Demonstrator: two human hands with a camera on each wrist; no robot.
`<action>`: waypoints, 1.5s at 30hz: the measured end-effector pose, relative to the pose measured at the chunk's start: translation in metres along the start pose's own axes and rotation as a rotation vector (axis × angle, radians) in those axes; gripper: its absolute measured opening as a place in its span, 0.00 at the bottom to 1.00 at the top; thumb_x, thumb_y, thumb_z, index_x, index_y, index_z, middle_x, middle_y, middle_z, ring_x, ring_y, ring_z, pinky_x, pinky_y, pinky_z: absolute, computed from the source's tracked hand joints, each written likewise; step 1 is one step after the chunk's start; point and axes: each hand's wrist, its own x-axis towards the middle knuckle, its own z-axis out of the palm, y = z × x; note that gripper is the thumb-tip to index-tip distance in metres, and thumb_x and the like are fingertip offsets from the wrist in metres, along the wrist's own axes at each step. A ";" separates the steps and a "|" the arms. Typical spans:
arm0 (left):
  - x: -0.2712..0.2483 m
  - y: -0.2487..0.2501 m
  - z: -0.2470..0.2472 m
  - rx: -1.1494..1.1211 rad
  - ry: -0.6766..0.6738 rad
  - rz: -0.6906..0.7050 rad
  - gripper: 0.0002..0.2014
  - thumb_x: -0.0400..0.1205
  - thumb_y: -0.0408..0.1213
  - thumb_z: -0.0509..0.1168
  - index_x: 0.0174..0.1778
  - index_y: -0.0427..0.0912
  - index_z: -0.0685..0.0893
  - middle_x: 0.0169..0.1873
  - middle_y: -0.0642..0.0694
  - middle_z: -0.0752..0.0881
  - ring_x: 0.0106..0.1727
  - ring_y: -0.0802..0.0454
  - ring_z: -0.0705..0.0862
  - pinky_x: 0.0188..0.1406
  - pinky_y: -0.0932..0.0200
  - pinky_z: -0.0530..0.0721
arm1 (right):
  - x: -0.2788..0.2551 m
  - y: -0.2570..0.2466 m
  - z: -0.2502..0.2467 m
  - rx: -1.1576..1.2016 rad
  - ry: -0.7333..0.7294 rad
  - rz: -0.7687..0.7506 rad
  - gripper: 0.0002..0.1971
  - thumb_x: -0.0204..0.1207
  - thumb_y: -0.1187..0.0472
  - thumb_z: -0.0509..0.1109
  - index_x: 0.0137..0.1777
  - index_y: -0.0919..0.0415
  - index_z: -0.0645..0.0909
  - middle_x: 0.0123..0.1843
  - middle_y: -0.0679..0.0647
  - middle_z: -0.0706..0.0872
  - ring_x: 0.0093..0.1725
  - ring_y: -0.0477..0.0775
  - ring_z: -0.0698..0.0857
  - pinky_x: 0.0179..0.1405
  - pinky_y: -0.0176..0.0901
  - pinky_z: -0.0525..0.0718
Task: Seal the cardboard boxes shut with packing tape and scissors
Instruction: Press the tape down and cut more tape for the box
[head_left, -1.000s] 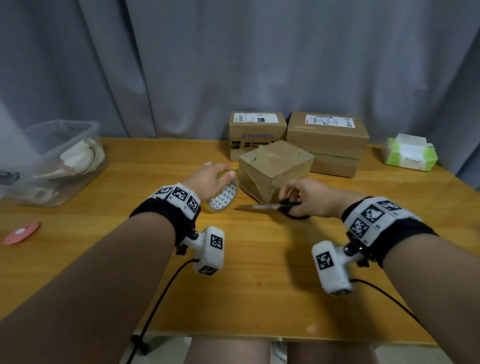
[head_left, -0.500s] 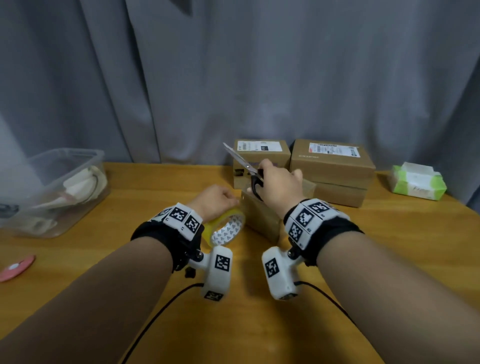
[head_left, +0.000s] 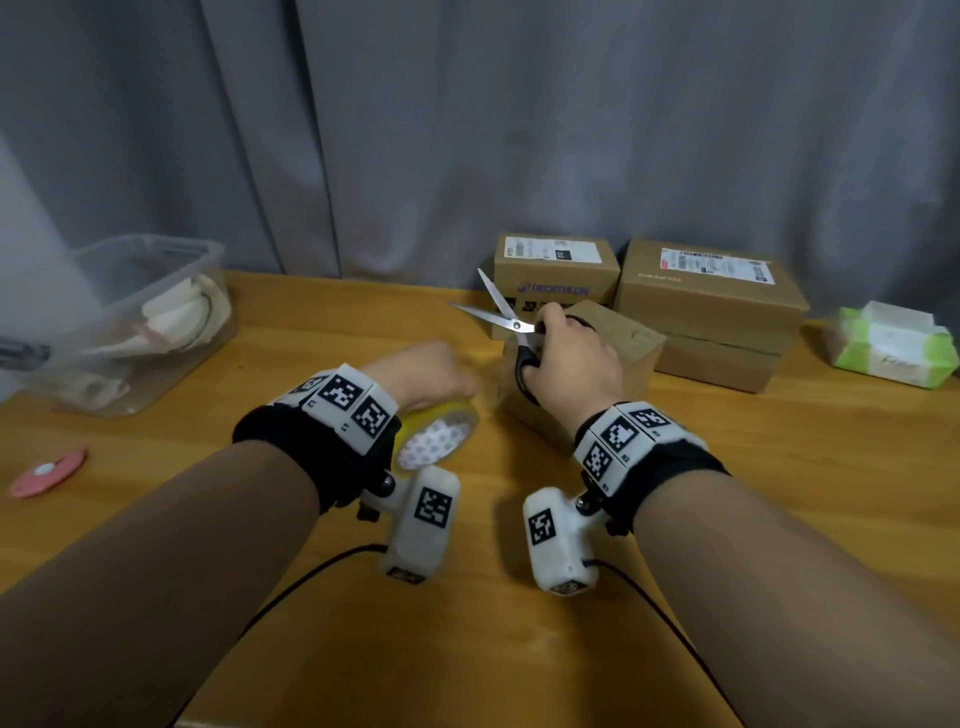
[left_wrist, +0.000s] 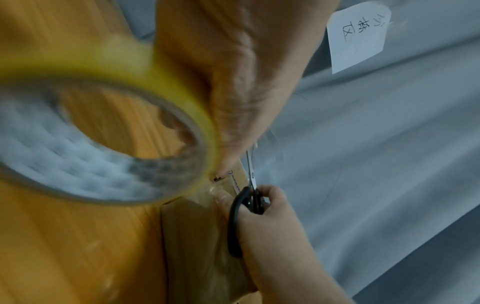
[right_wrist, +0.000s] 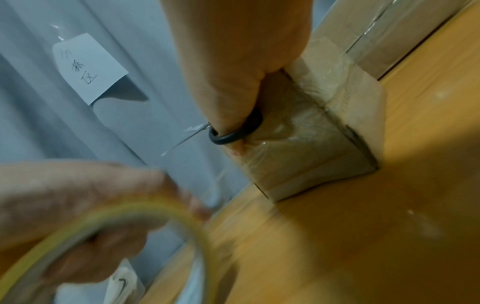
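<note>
Still tape-wrapped, small brown box (head_left: 618, 353)

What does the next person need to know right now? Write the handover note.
Left hand: grips the tape roll just above the table, left of the small box.
Right hand: holds the scissors, blades open and pointing up and away; the fingers also press on the small box.
Done: clear tape already wraps the small box's top and near side, as the right wrist view shows.
Unclear: whether the strip to the roll is already cut; the view is blurred.
Left: check that cut, smooth the tape down, then see to the two boxes at the back.
</note>
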 end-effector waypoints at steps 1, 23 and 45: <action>-0.001 0.001 0.000 0.065 -0.017 -0.017 0.16 0.80 0.43 0.64 0.29 0.40 0.74 0.27 0.47 0.75 0.27 0.52 0.72 0.25 0.60 0.69 | 0.000 0.000 0.000 -0.001 -0.001 0.001 0.21 0.74 0.54 0.69 0.64 0.55 0.69 0.47 0.50 0.77 0.56 0.59 0.80 0.60 0.55 0.77; -0.009 0.019 -0.002 0.118 -0.030 -0.094 0.19 0.81 0.48 0.66 0.58 0.36 0.85 0.56 0.40 0.85 0.56 0.43 0.83 0.55 0.53 0.80 | -0.037 0.021 -0.089 0.183 -1.050 0.249 0.30 0.73 0.30 0.58 0.50 0.58 0.79 0.36 0.50 0.78 0.36 0.48 0.78 0.36 0.39 0.71; 0.002 0.015 0.006 0.041 -0.031 -0.100 0.22 0.77 0.48 0.71 0.57 0.33 0.83 0.53 0.37 0.86 0.52 0.42 0.83 0.51 0.51 0.80 | -0.038 0.029 -0.044 0.392 -0.941 0.350 0.33 0.63 0.27 0.65 0.48 0.59 0.80 0.29 0.48 0.80 0.28 0.46 0.78 0.28 0.35 0.71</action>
